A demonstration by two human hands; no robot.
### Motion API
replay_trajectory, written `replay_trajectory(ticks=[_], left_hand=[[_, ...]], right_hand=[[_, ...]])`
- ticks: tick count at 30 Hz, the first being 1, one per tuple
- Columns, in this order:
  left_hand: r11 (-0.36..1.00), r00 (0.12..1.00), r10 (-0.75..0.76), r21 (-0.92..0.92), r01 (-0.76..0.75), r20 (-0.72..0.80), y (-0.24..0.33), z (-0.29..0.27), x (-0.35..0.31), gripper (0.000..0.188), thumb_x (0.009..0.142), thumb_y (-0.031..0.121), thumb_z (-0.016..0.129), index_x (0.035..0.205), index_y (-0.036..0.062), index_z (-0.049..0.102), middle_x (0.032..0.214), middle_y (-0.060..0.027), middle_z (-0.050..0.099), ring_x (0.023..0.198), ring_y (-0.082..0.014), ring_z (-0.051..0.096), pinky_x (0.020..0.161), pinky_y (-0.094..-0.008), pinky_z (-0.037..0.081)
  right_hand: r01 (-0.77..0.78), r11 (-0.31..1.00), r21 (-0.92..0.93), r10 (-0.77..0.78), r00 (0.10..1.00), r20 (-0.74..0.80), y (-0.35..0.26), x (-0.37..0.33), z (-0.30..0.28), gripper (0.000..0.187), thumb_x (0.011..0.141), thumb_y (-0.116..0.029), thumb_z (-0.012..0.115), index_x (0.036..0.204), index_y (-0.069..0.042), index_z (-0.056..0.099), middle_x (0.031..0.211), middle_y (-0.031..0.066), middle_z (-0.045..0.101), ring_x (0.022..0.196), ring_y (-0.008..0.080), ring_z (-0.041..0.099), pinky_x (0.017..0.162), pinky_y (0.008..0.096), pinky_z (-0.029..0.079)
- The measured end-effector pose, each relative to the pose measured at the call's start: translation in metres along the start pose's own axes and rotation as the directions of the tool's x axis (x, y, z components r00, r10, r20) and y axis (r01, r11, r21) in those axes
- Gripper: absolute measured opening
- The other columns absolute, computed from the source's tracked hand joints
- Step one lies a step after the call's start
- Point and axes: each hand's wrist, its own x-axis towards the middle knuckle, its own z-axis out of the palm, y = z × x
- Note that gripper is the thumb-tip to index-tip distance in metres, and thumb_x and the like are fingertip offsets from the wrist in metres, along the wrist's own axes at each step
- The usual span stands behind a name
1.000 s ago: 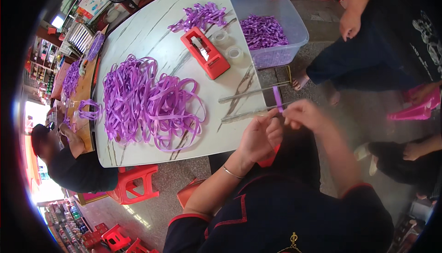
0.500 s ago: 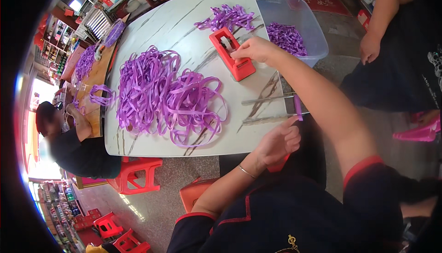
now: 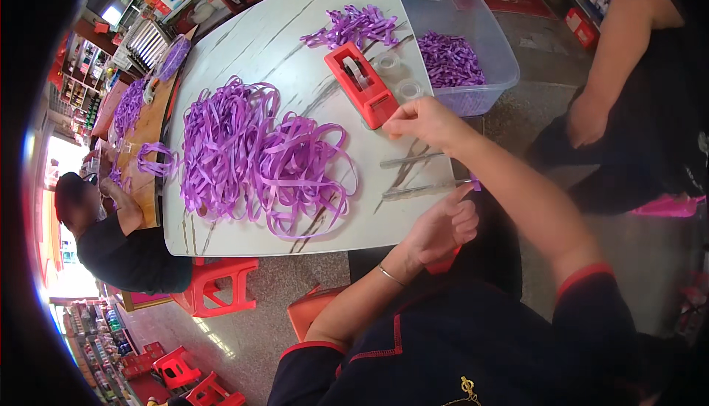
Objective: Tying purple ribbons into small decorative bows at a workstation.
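**Right hand at the tape dispenser, ribbon waiting in the left**

At the near right edge of the tabletop (image 3: 244, 52), the right hand (image 3: 425, 122) pinches at the near end of the red tape dispenser (image 3: 362, 85), fingers closed, apparently on tape. Just off that edge, the left hand (image 3: 443, 229) is curled around a short purple ribbon piece (image 3: 473, 182). Much looks left: a big heap of loose purple ribbon (image 3: 258, 162) lies to the left. Finished-looking pieces sit in the clear bin (image 3: 487, 96) at the far right.
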Motion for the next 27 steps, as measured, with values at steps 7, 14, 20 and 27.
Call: replay_trajectory(ticks=[7, 14, 20, 27], left_hand=[[1.0, 1.0, -0.003, 0.001, 0.003, 0.019, 0.001, -0.002, 0.003, 0.043, 0.082, 0.011, 0.045, 0.126, 0.0132, 0.045, 0.065, 0.0026, 0.03, 0.062, -0.011, 0.033, 0.062, -0.0253, 0.035], [1.0, 0.998, 0.011, -0.014, -0.01, 0.065, 0.0, -0.005, 0.004, 0.051, 0.084, 0.014, 0.05, 0.131, 0.0133, 0.031, 0.068, 0.0017, 0.033, 0.064, -0.0118, 0.036, 0.061, -0.0239, 0.033], [1.0, 0.999, 0.008, -0.003, -0.007, 0.054, 0.0, -0.003, 0.003, 0.053, 0.082, 0.012, 0.048, 0.132, 0.0107, 0.03, 0.067, 0.001, 0.033, 0.064, -0.0123, 0.036, 0.061, -0.024, 0.033], [1.0, 0.998, 0.019, 0.018, -0.02, 0.052, -0.001, -0.001, 0.003, 0.055, 0.082, 0.012, 0.047, 0.133, 0.0101, 0.029, 0.067, 0.0011, 0.033, 0.064, -0.0122, 0.036, 0.061, -0.024, 0.033]], right_hand=[[-0.005, 0.711, -0.703, -0.268, 0.922, -0.279, -0.009, 0.005, -0.004, 0.017, 0.072, -0.022, 0.069, 0.079, -0.006, 0.067, 0.069, 0.0078, 0.065, 0.062, 0.016, 0.061, 0.059, 0.0287, 0.046], [0.09, 0.931, -0.353, -0.062, 0.994, 0.09, -0.019, -0.027, -0.074, 0.02, 0.081, -0.02, 0.062, 0.076, -0.001, 0.062, 0.067, 0.0021, 0.06, 0.064, 0.0081, 0.054, 0.059, 0.0247, 0.042], [-0.06, 0.85, -0.524, 0.235, 0.933, 0.273, -0.016, -0.064, -0.096, 0.032, 0.082, -0.033, 0.061, 0.071, -0.003, 0.061, 0.061, 0.0, 0.057, 0.057, 0.0088, 0.051, 0.055, 0.0262, 0.04], [0.045, 0.626, -0.778, 0.264, 0.927, 0.266, -0.016, -0.079, -0.085, 0.026, 0.078, -0.031, 0.06, 0.075, -0.006, 0.063, 0.063, 0.0056, 0.06, 0.057, 0.017, 0.056, 0.055, 0.0315, 0.042]])
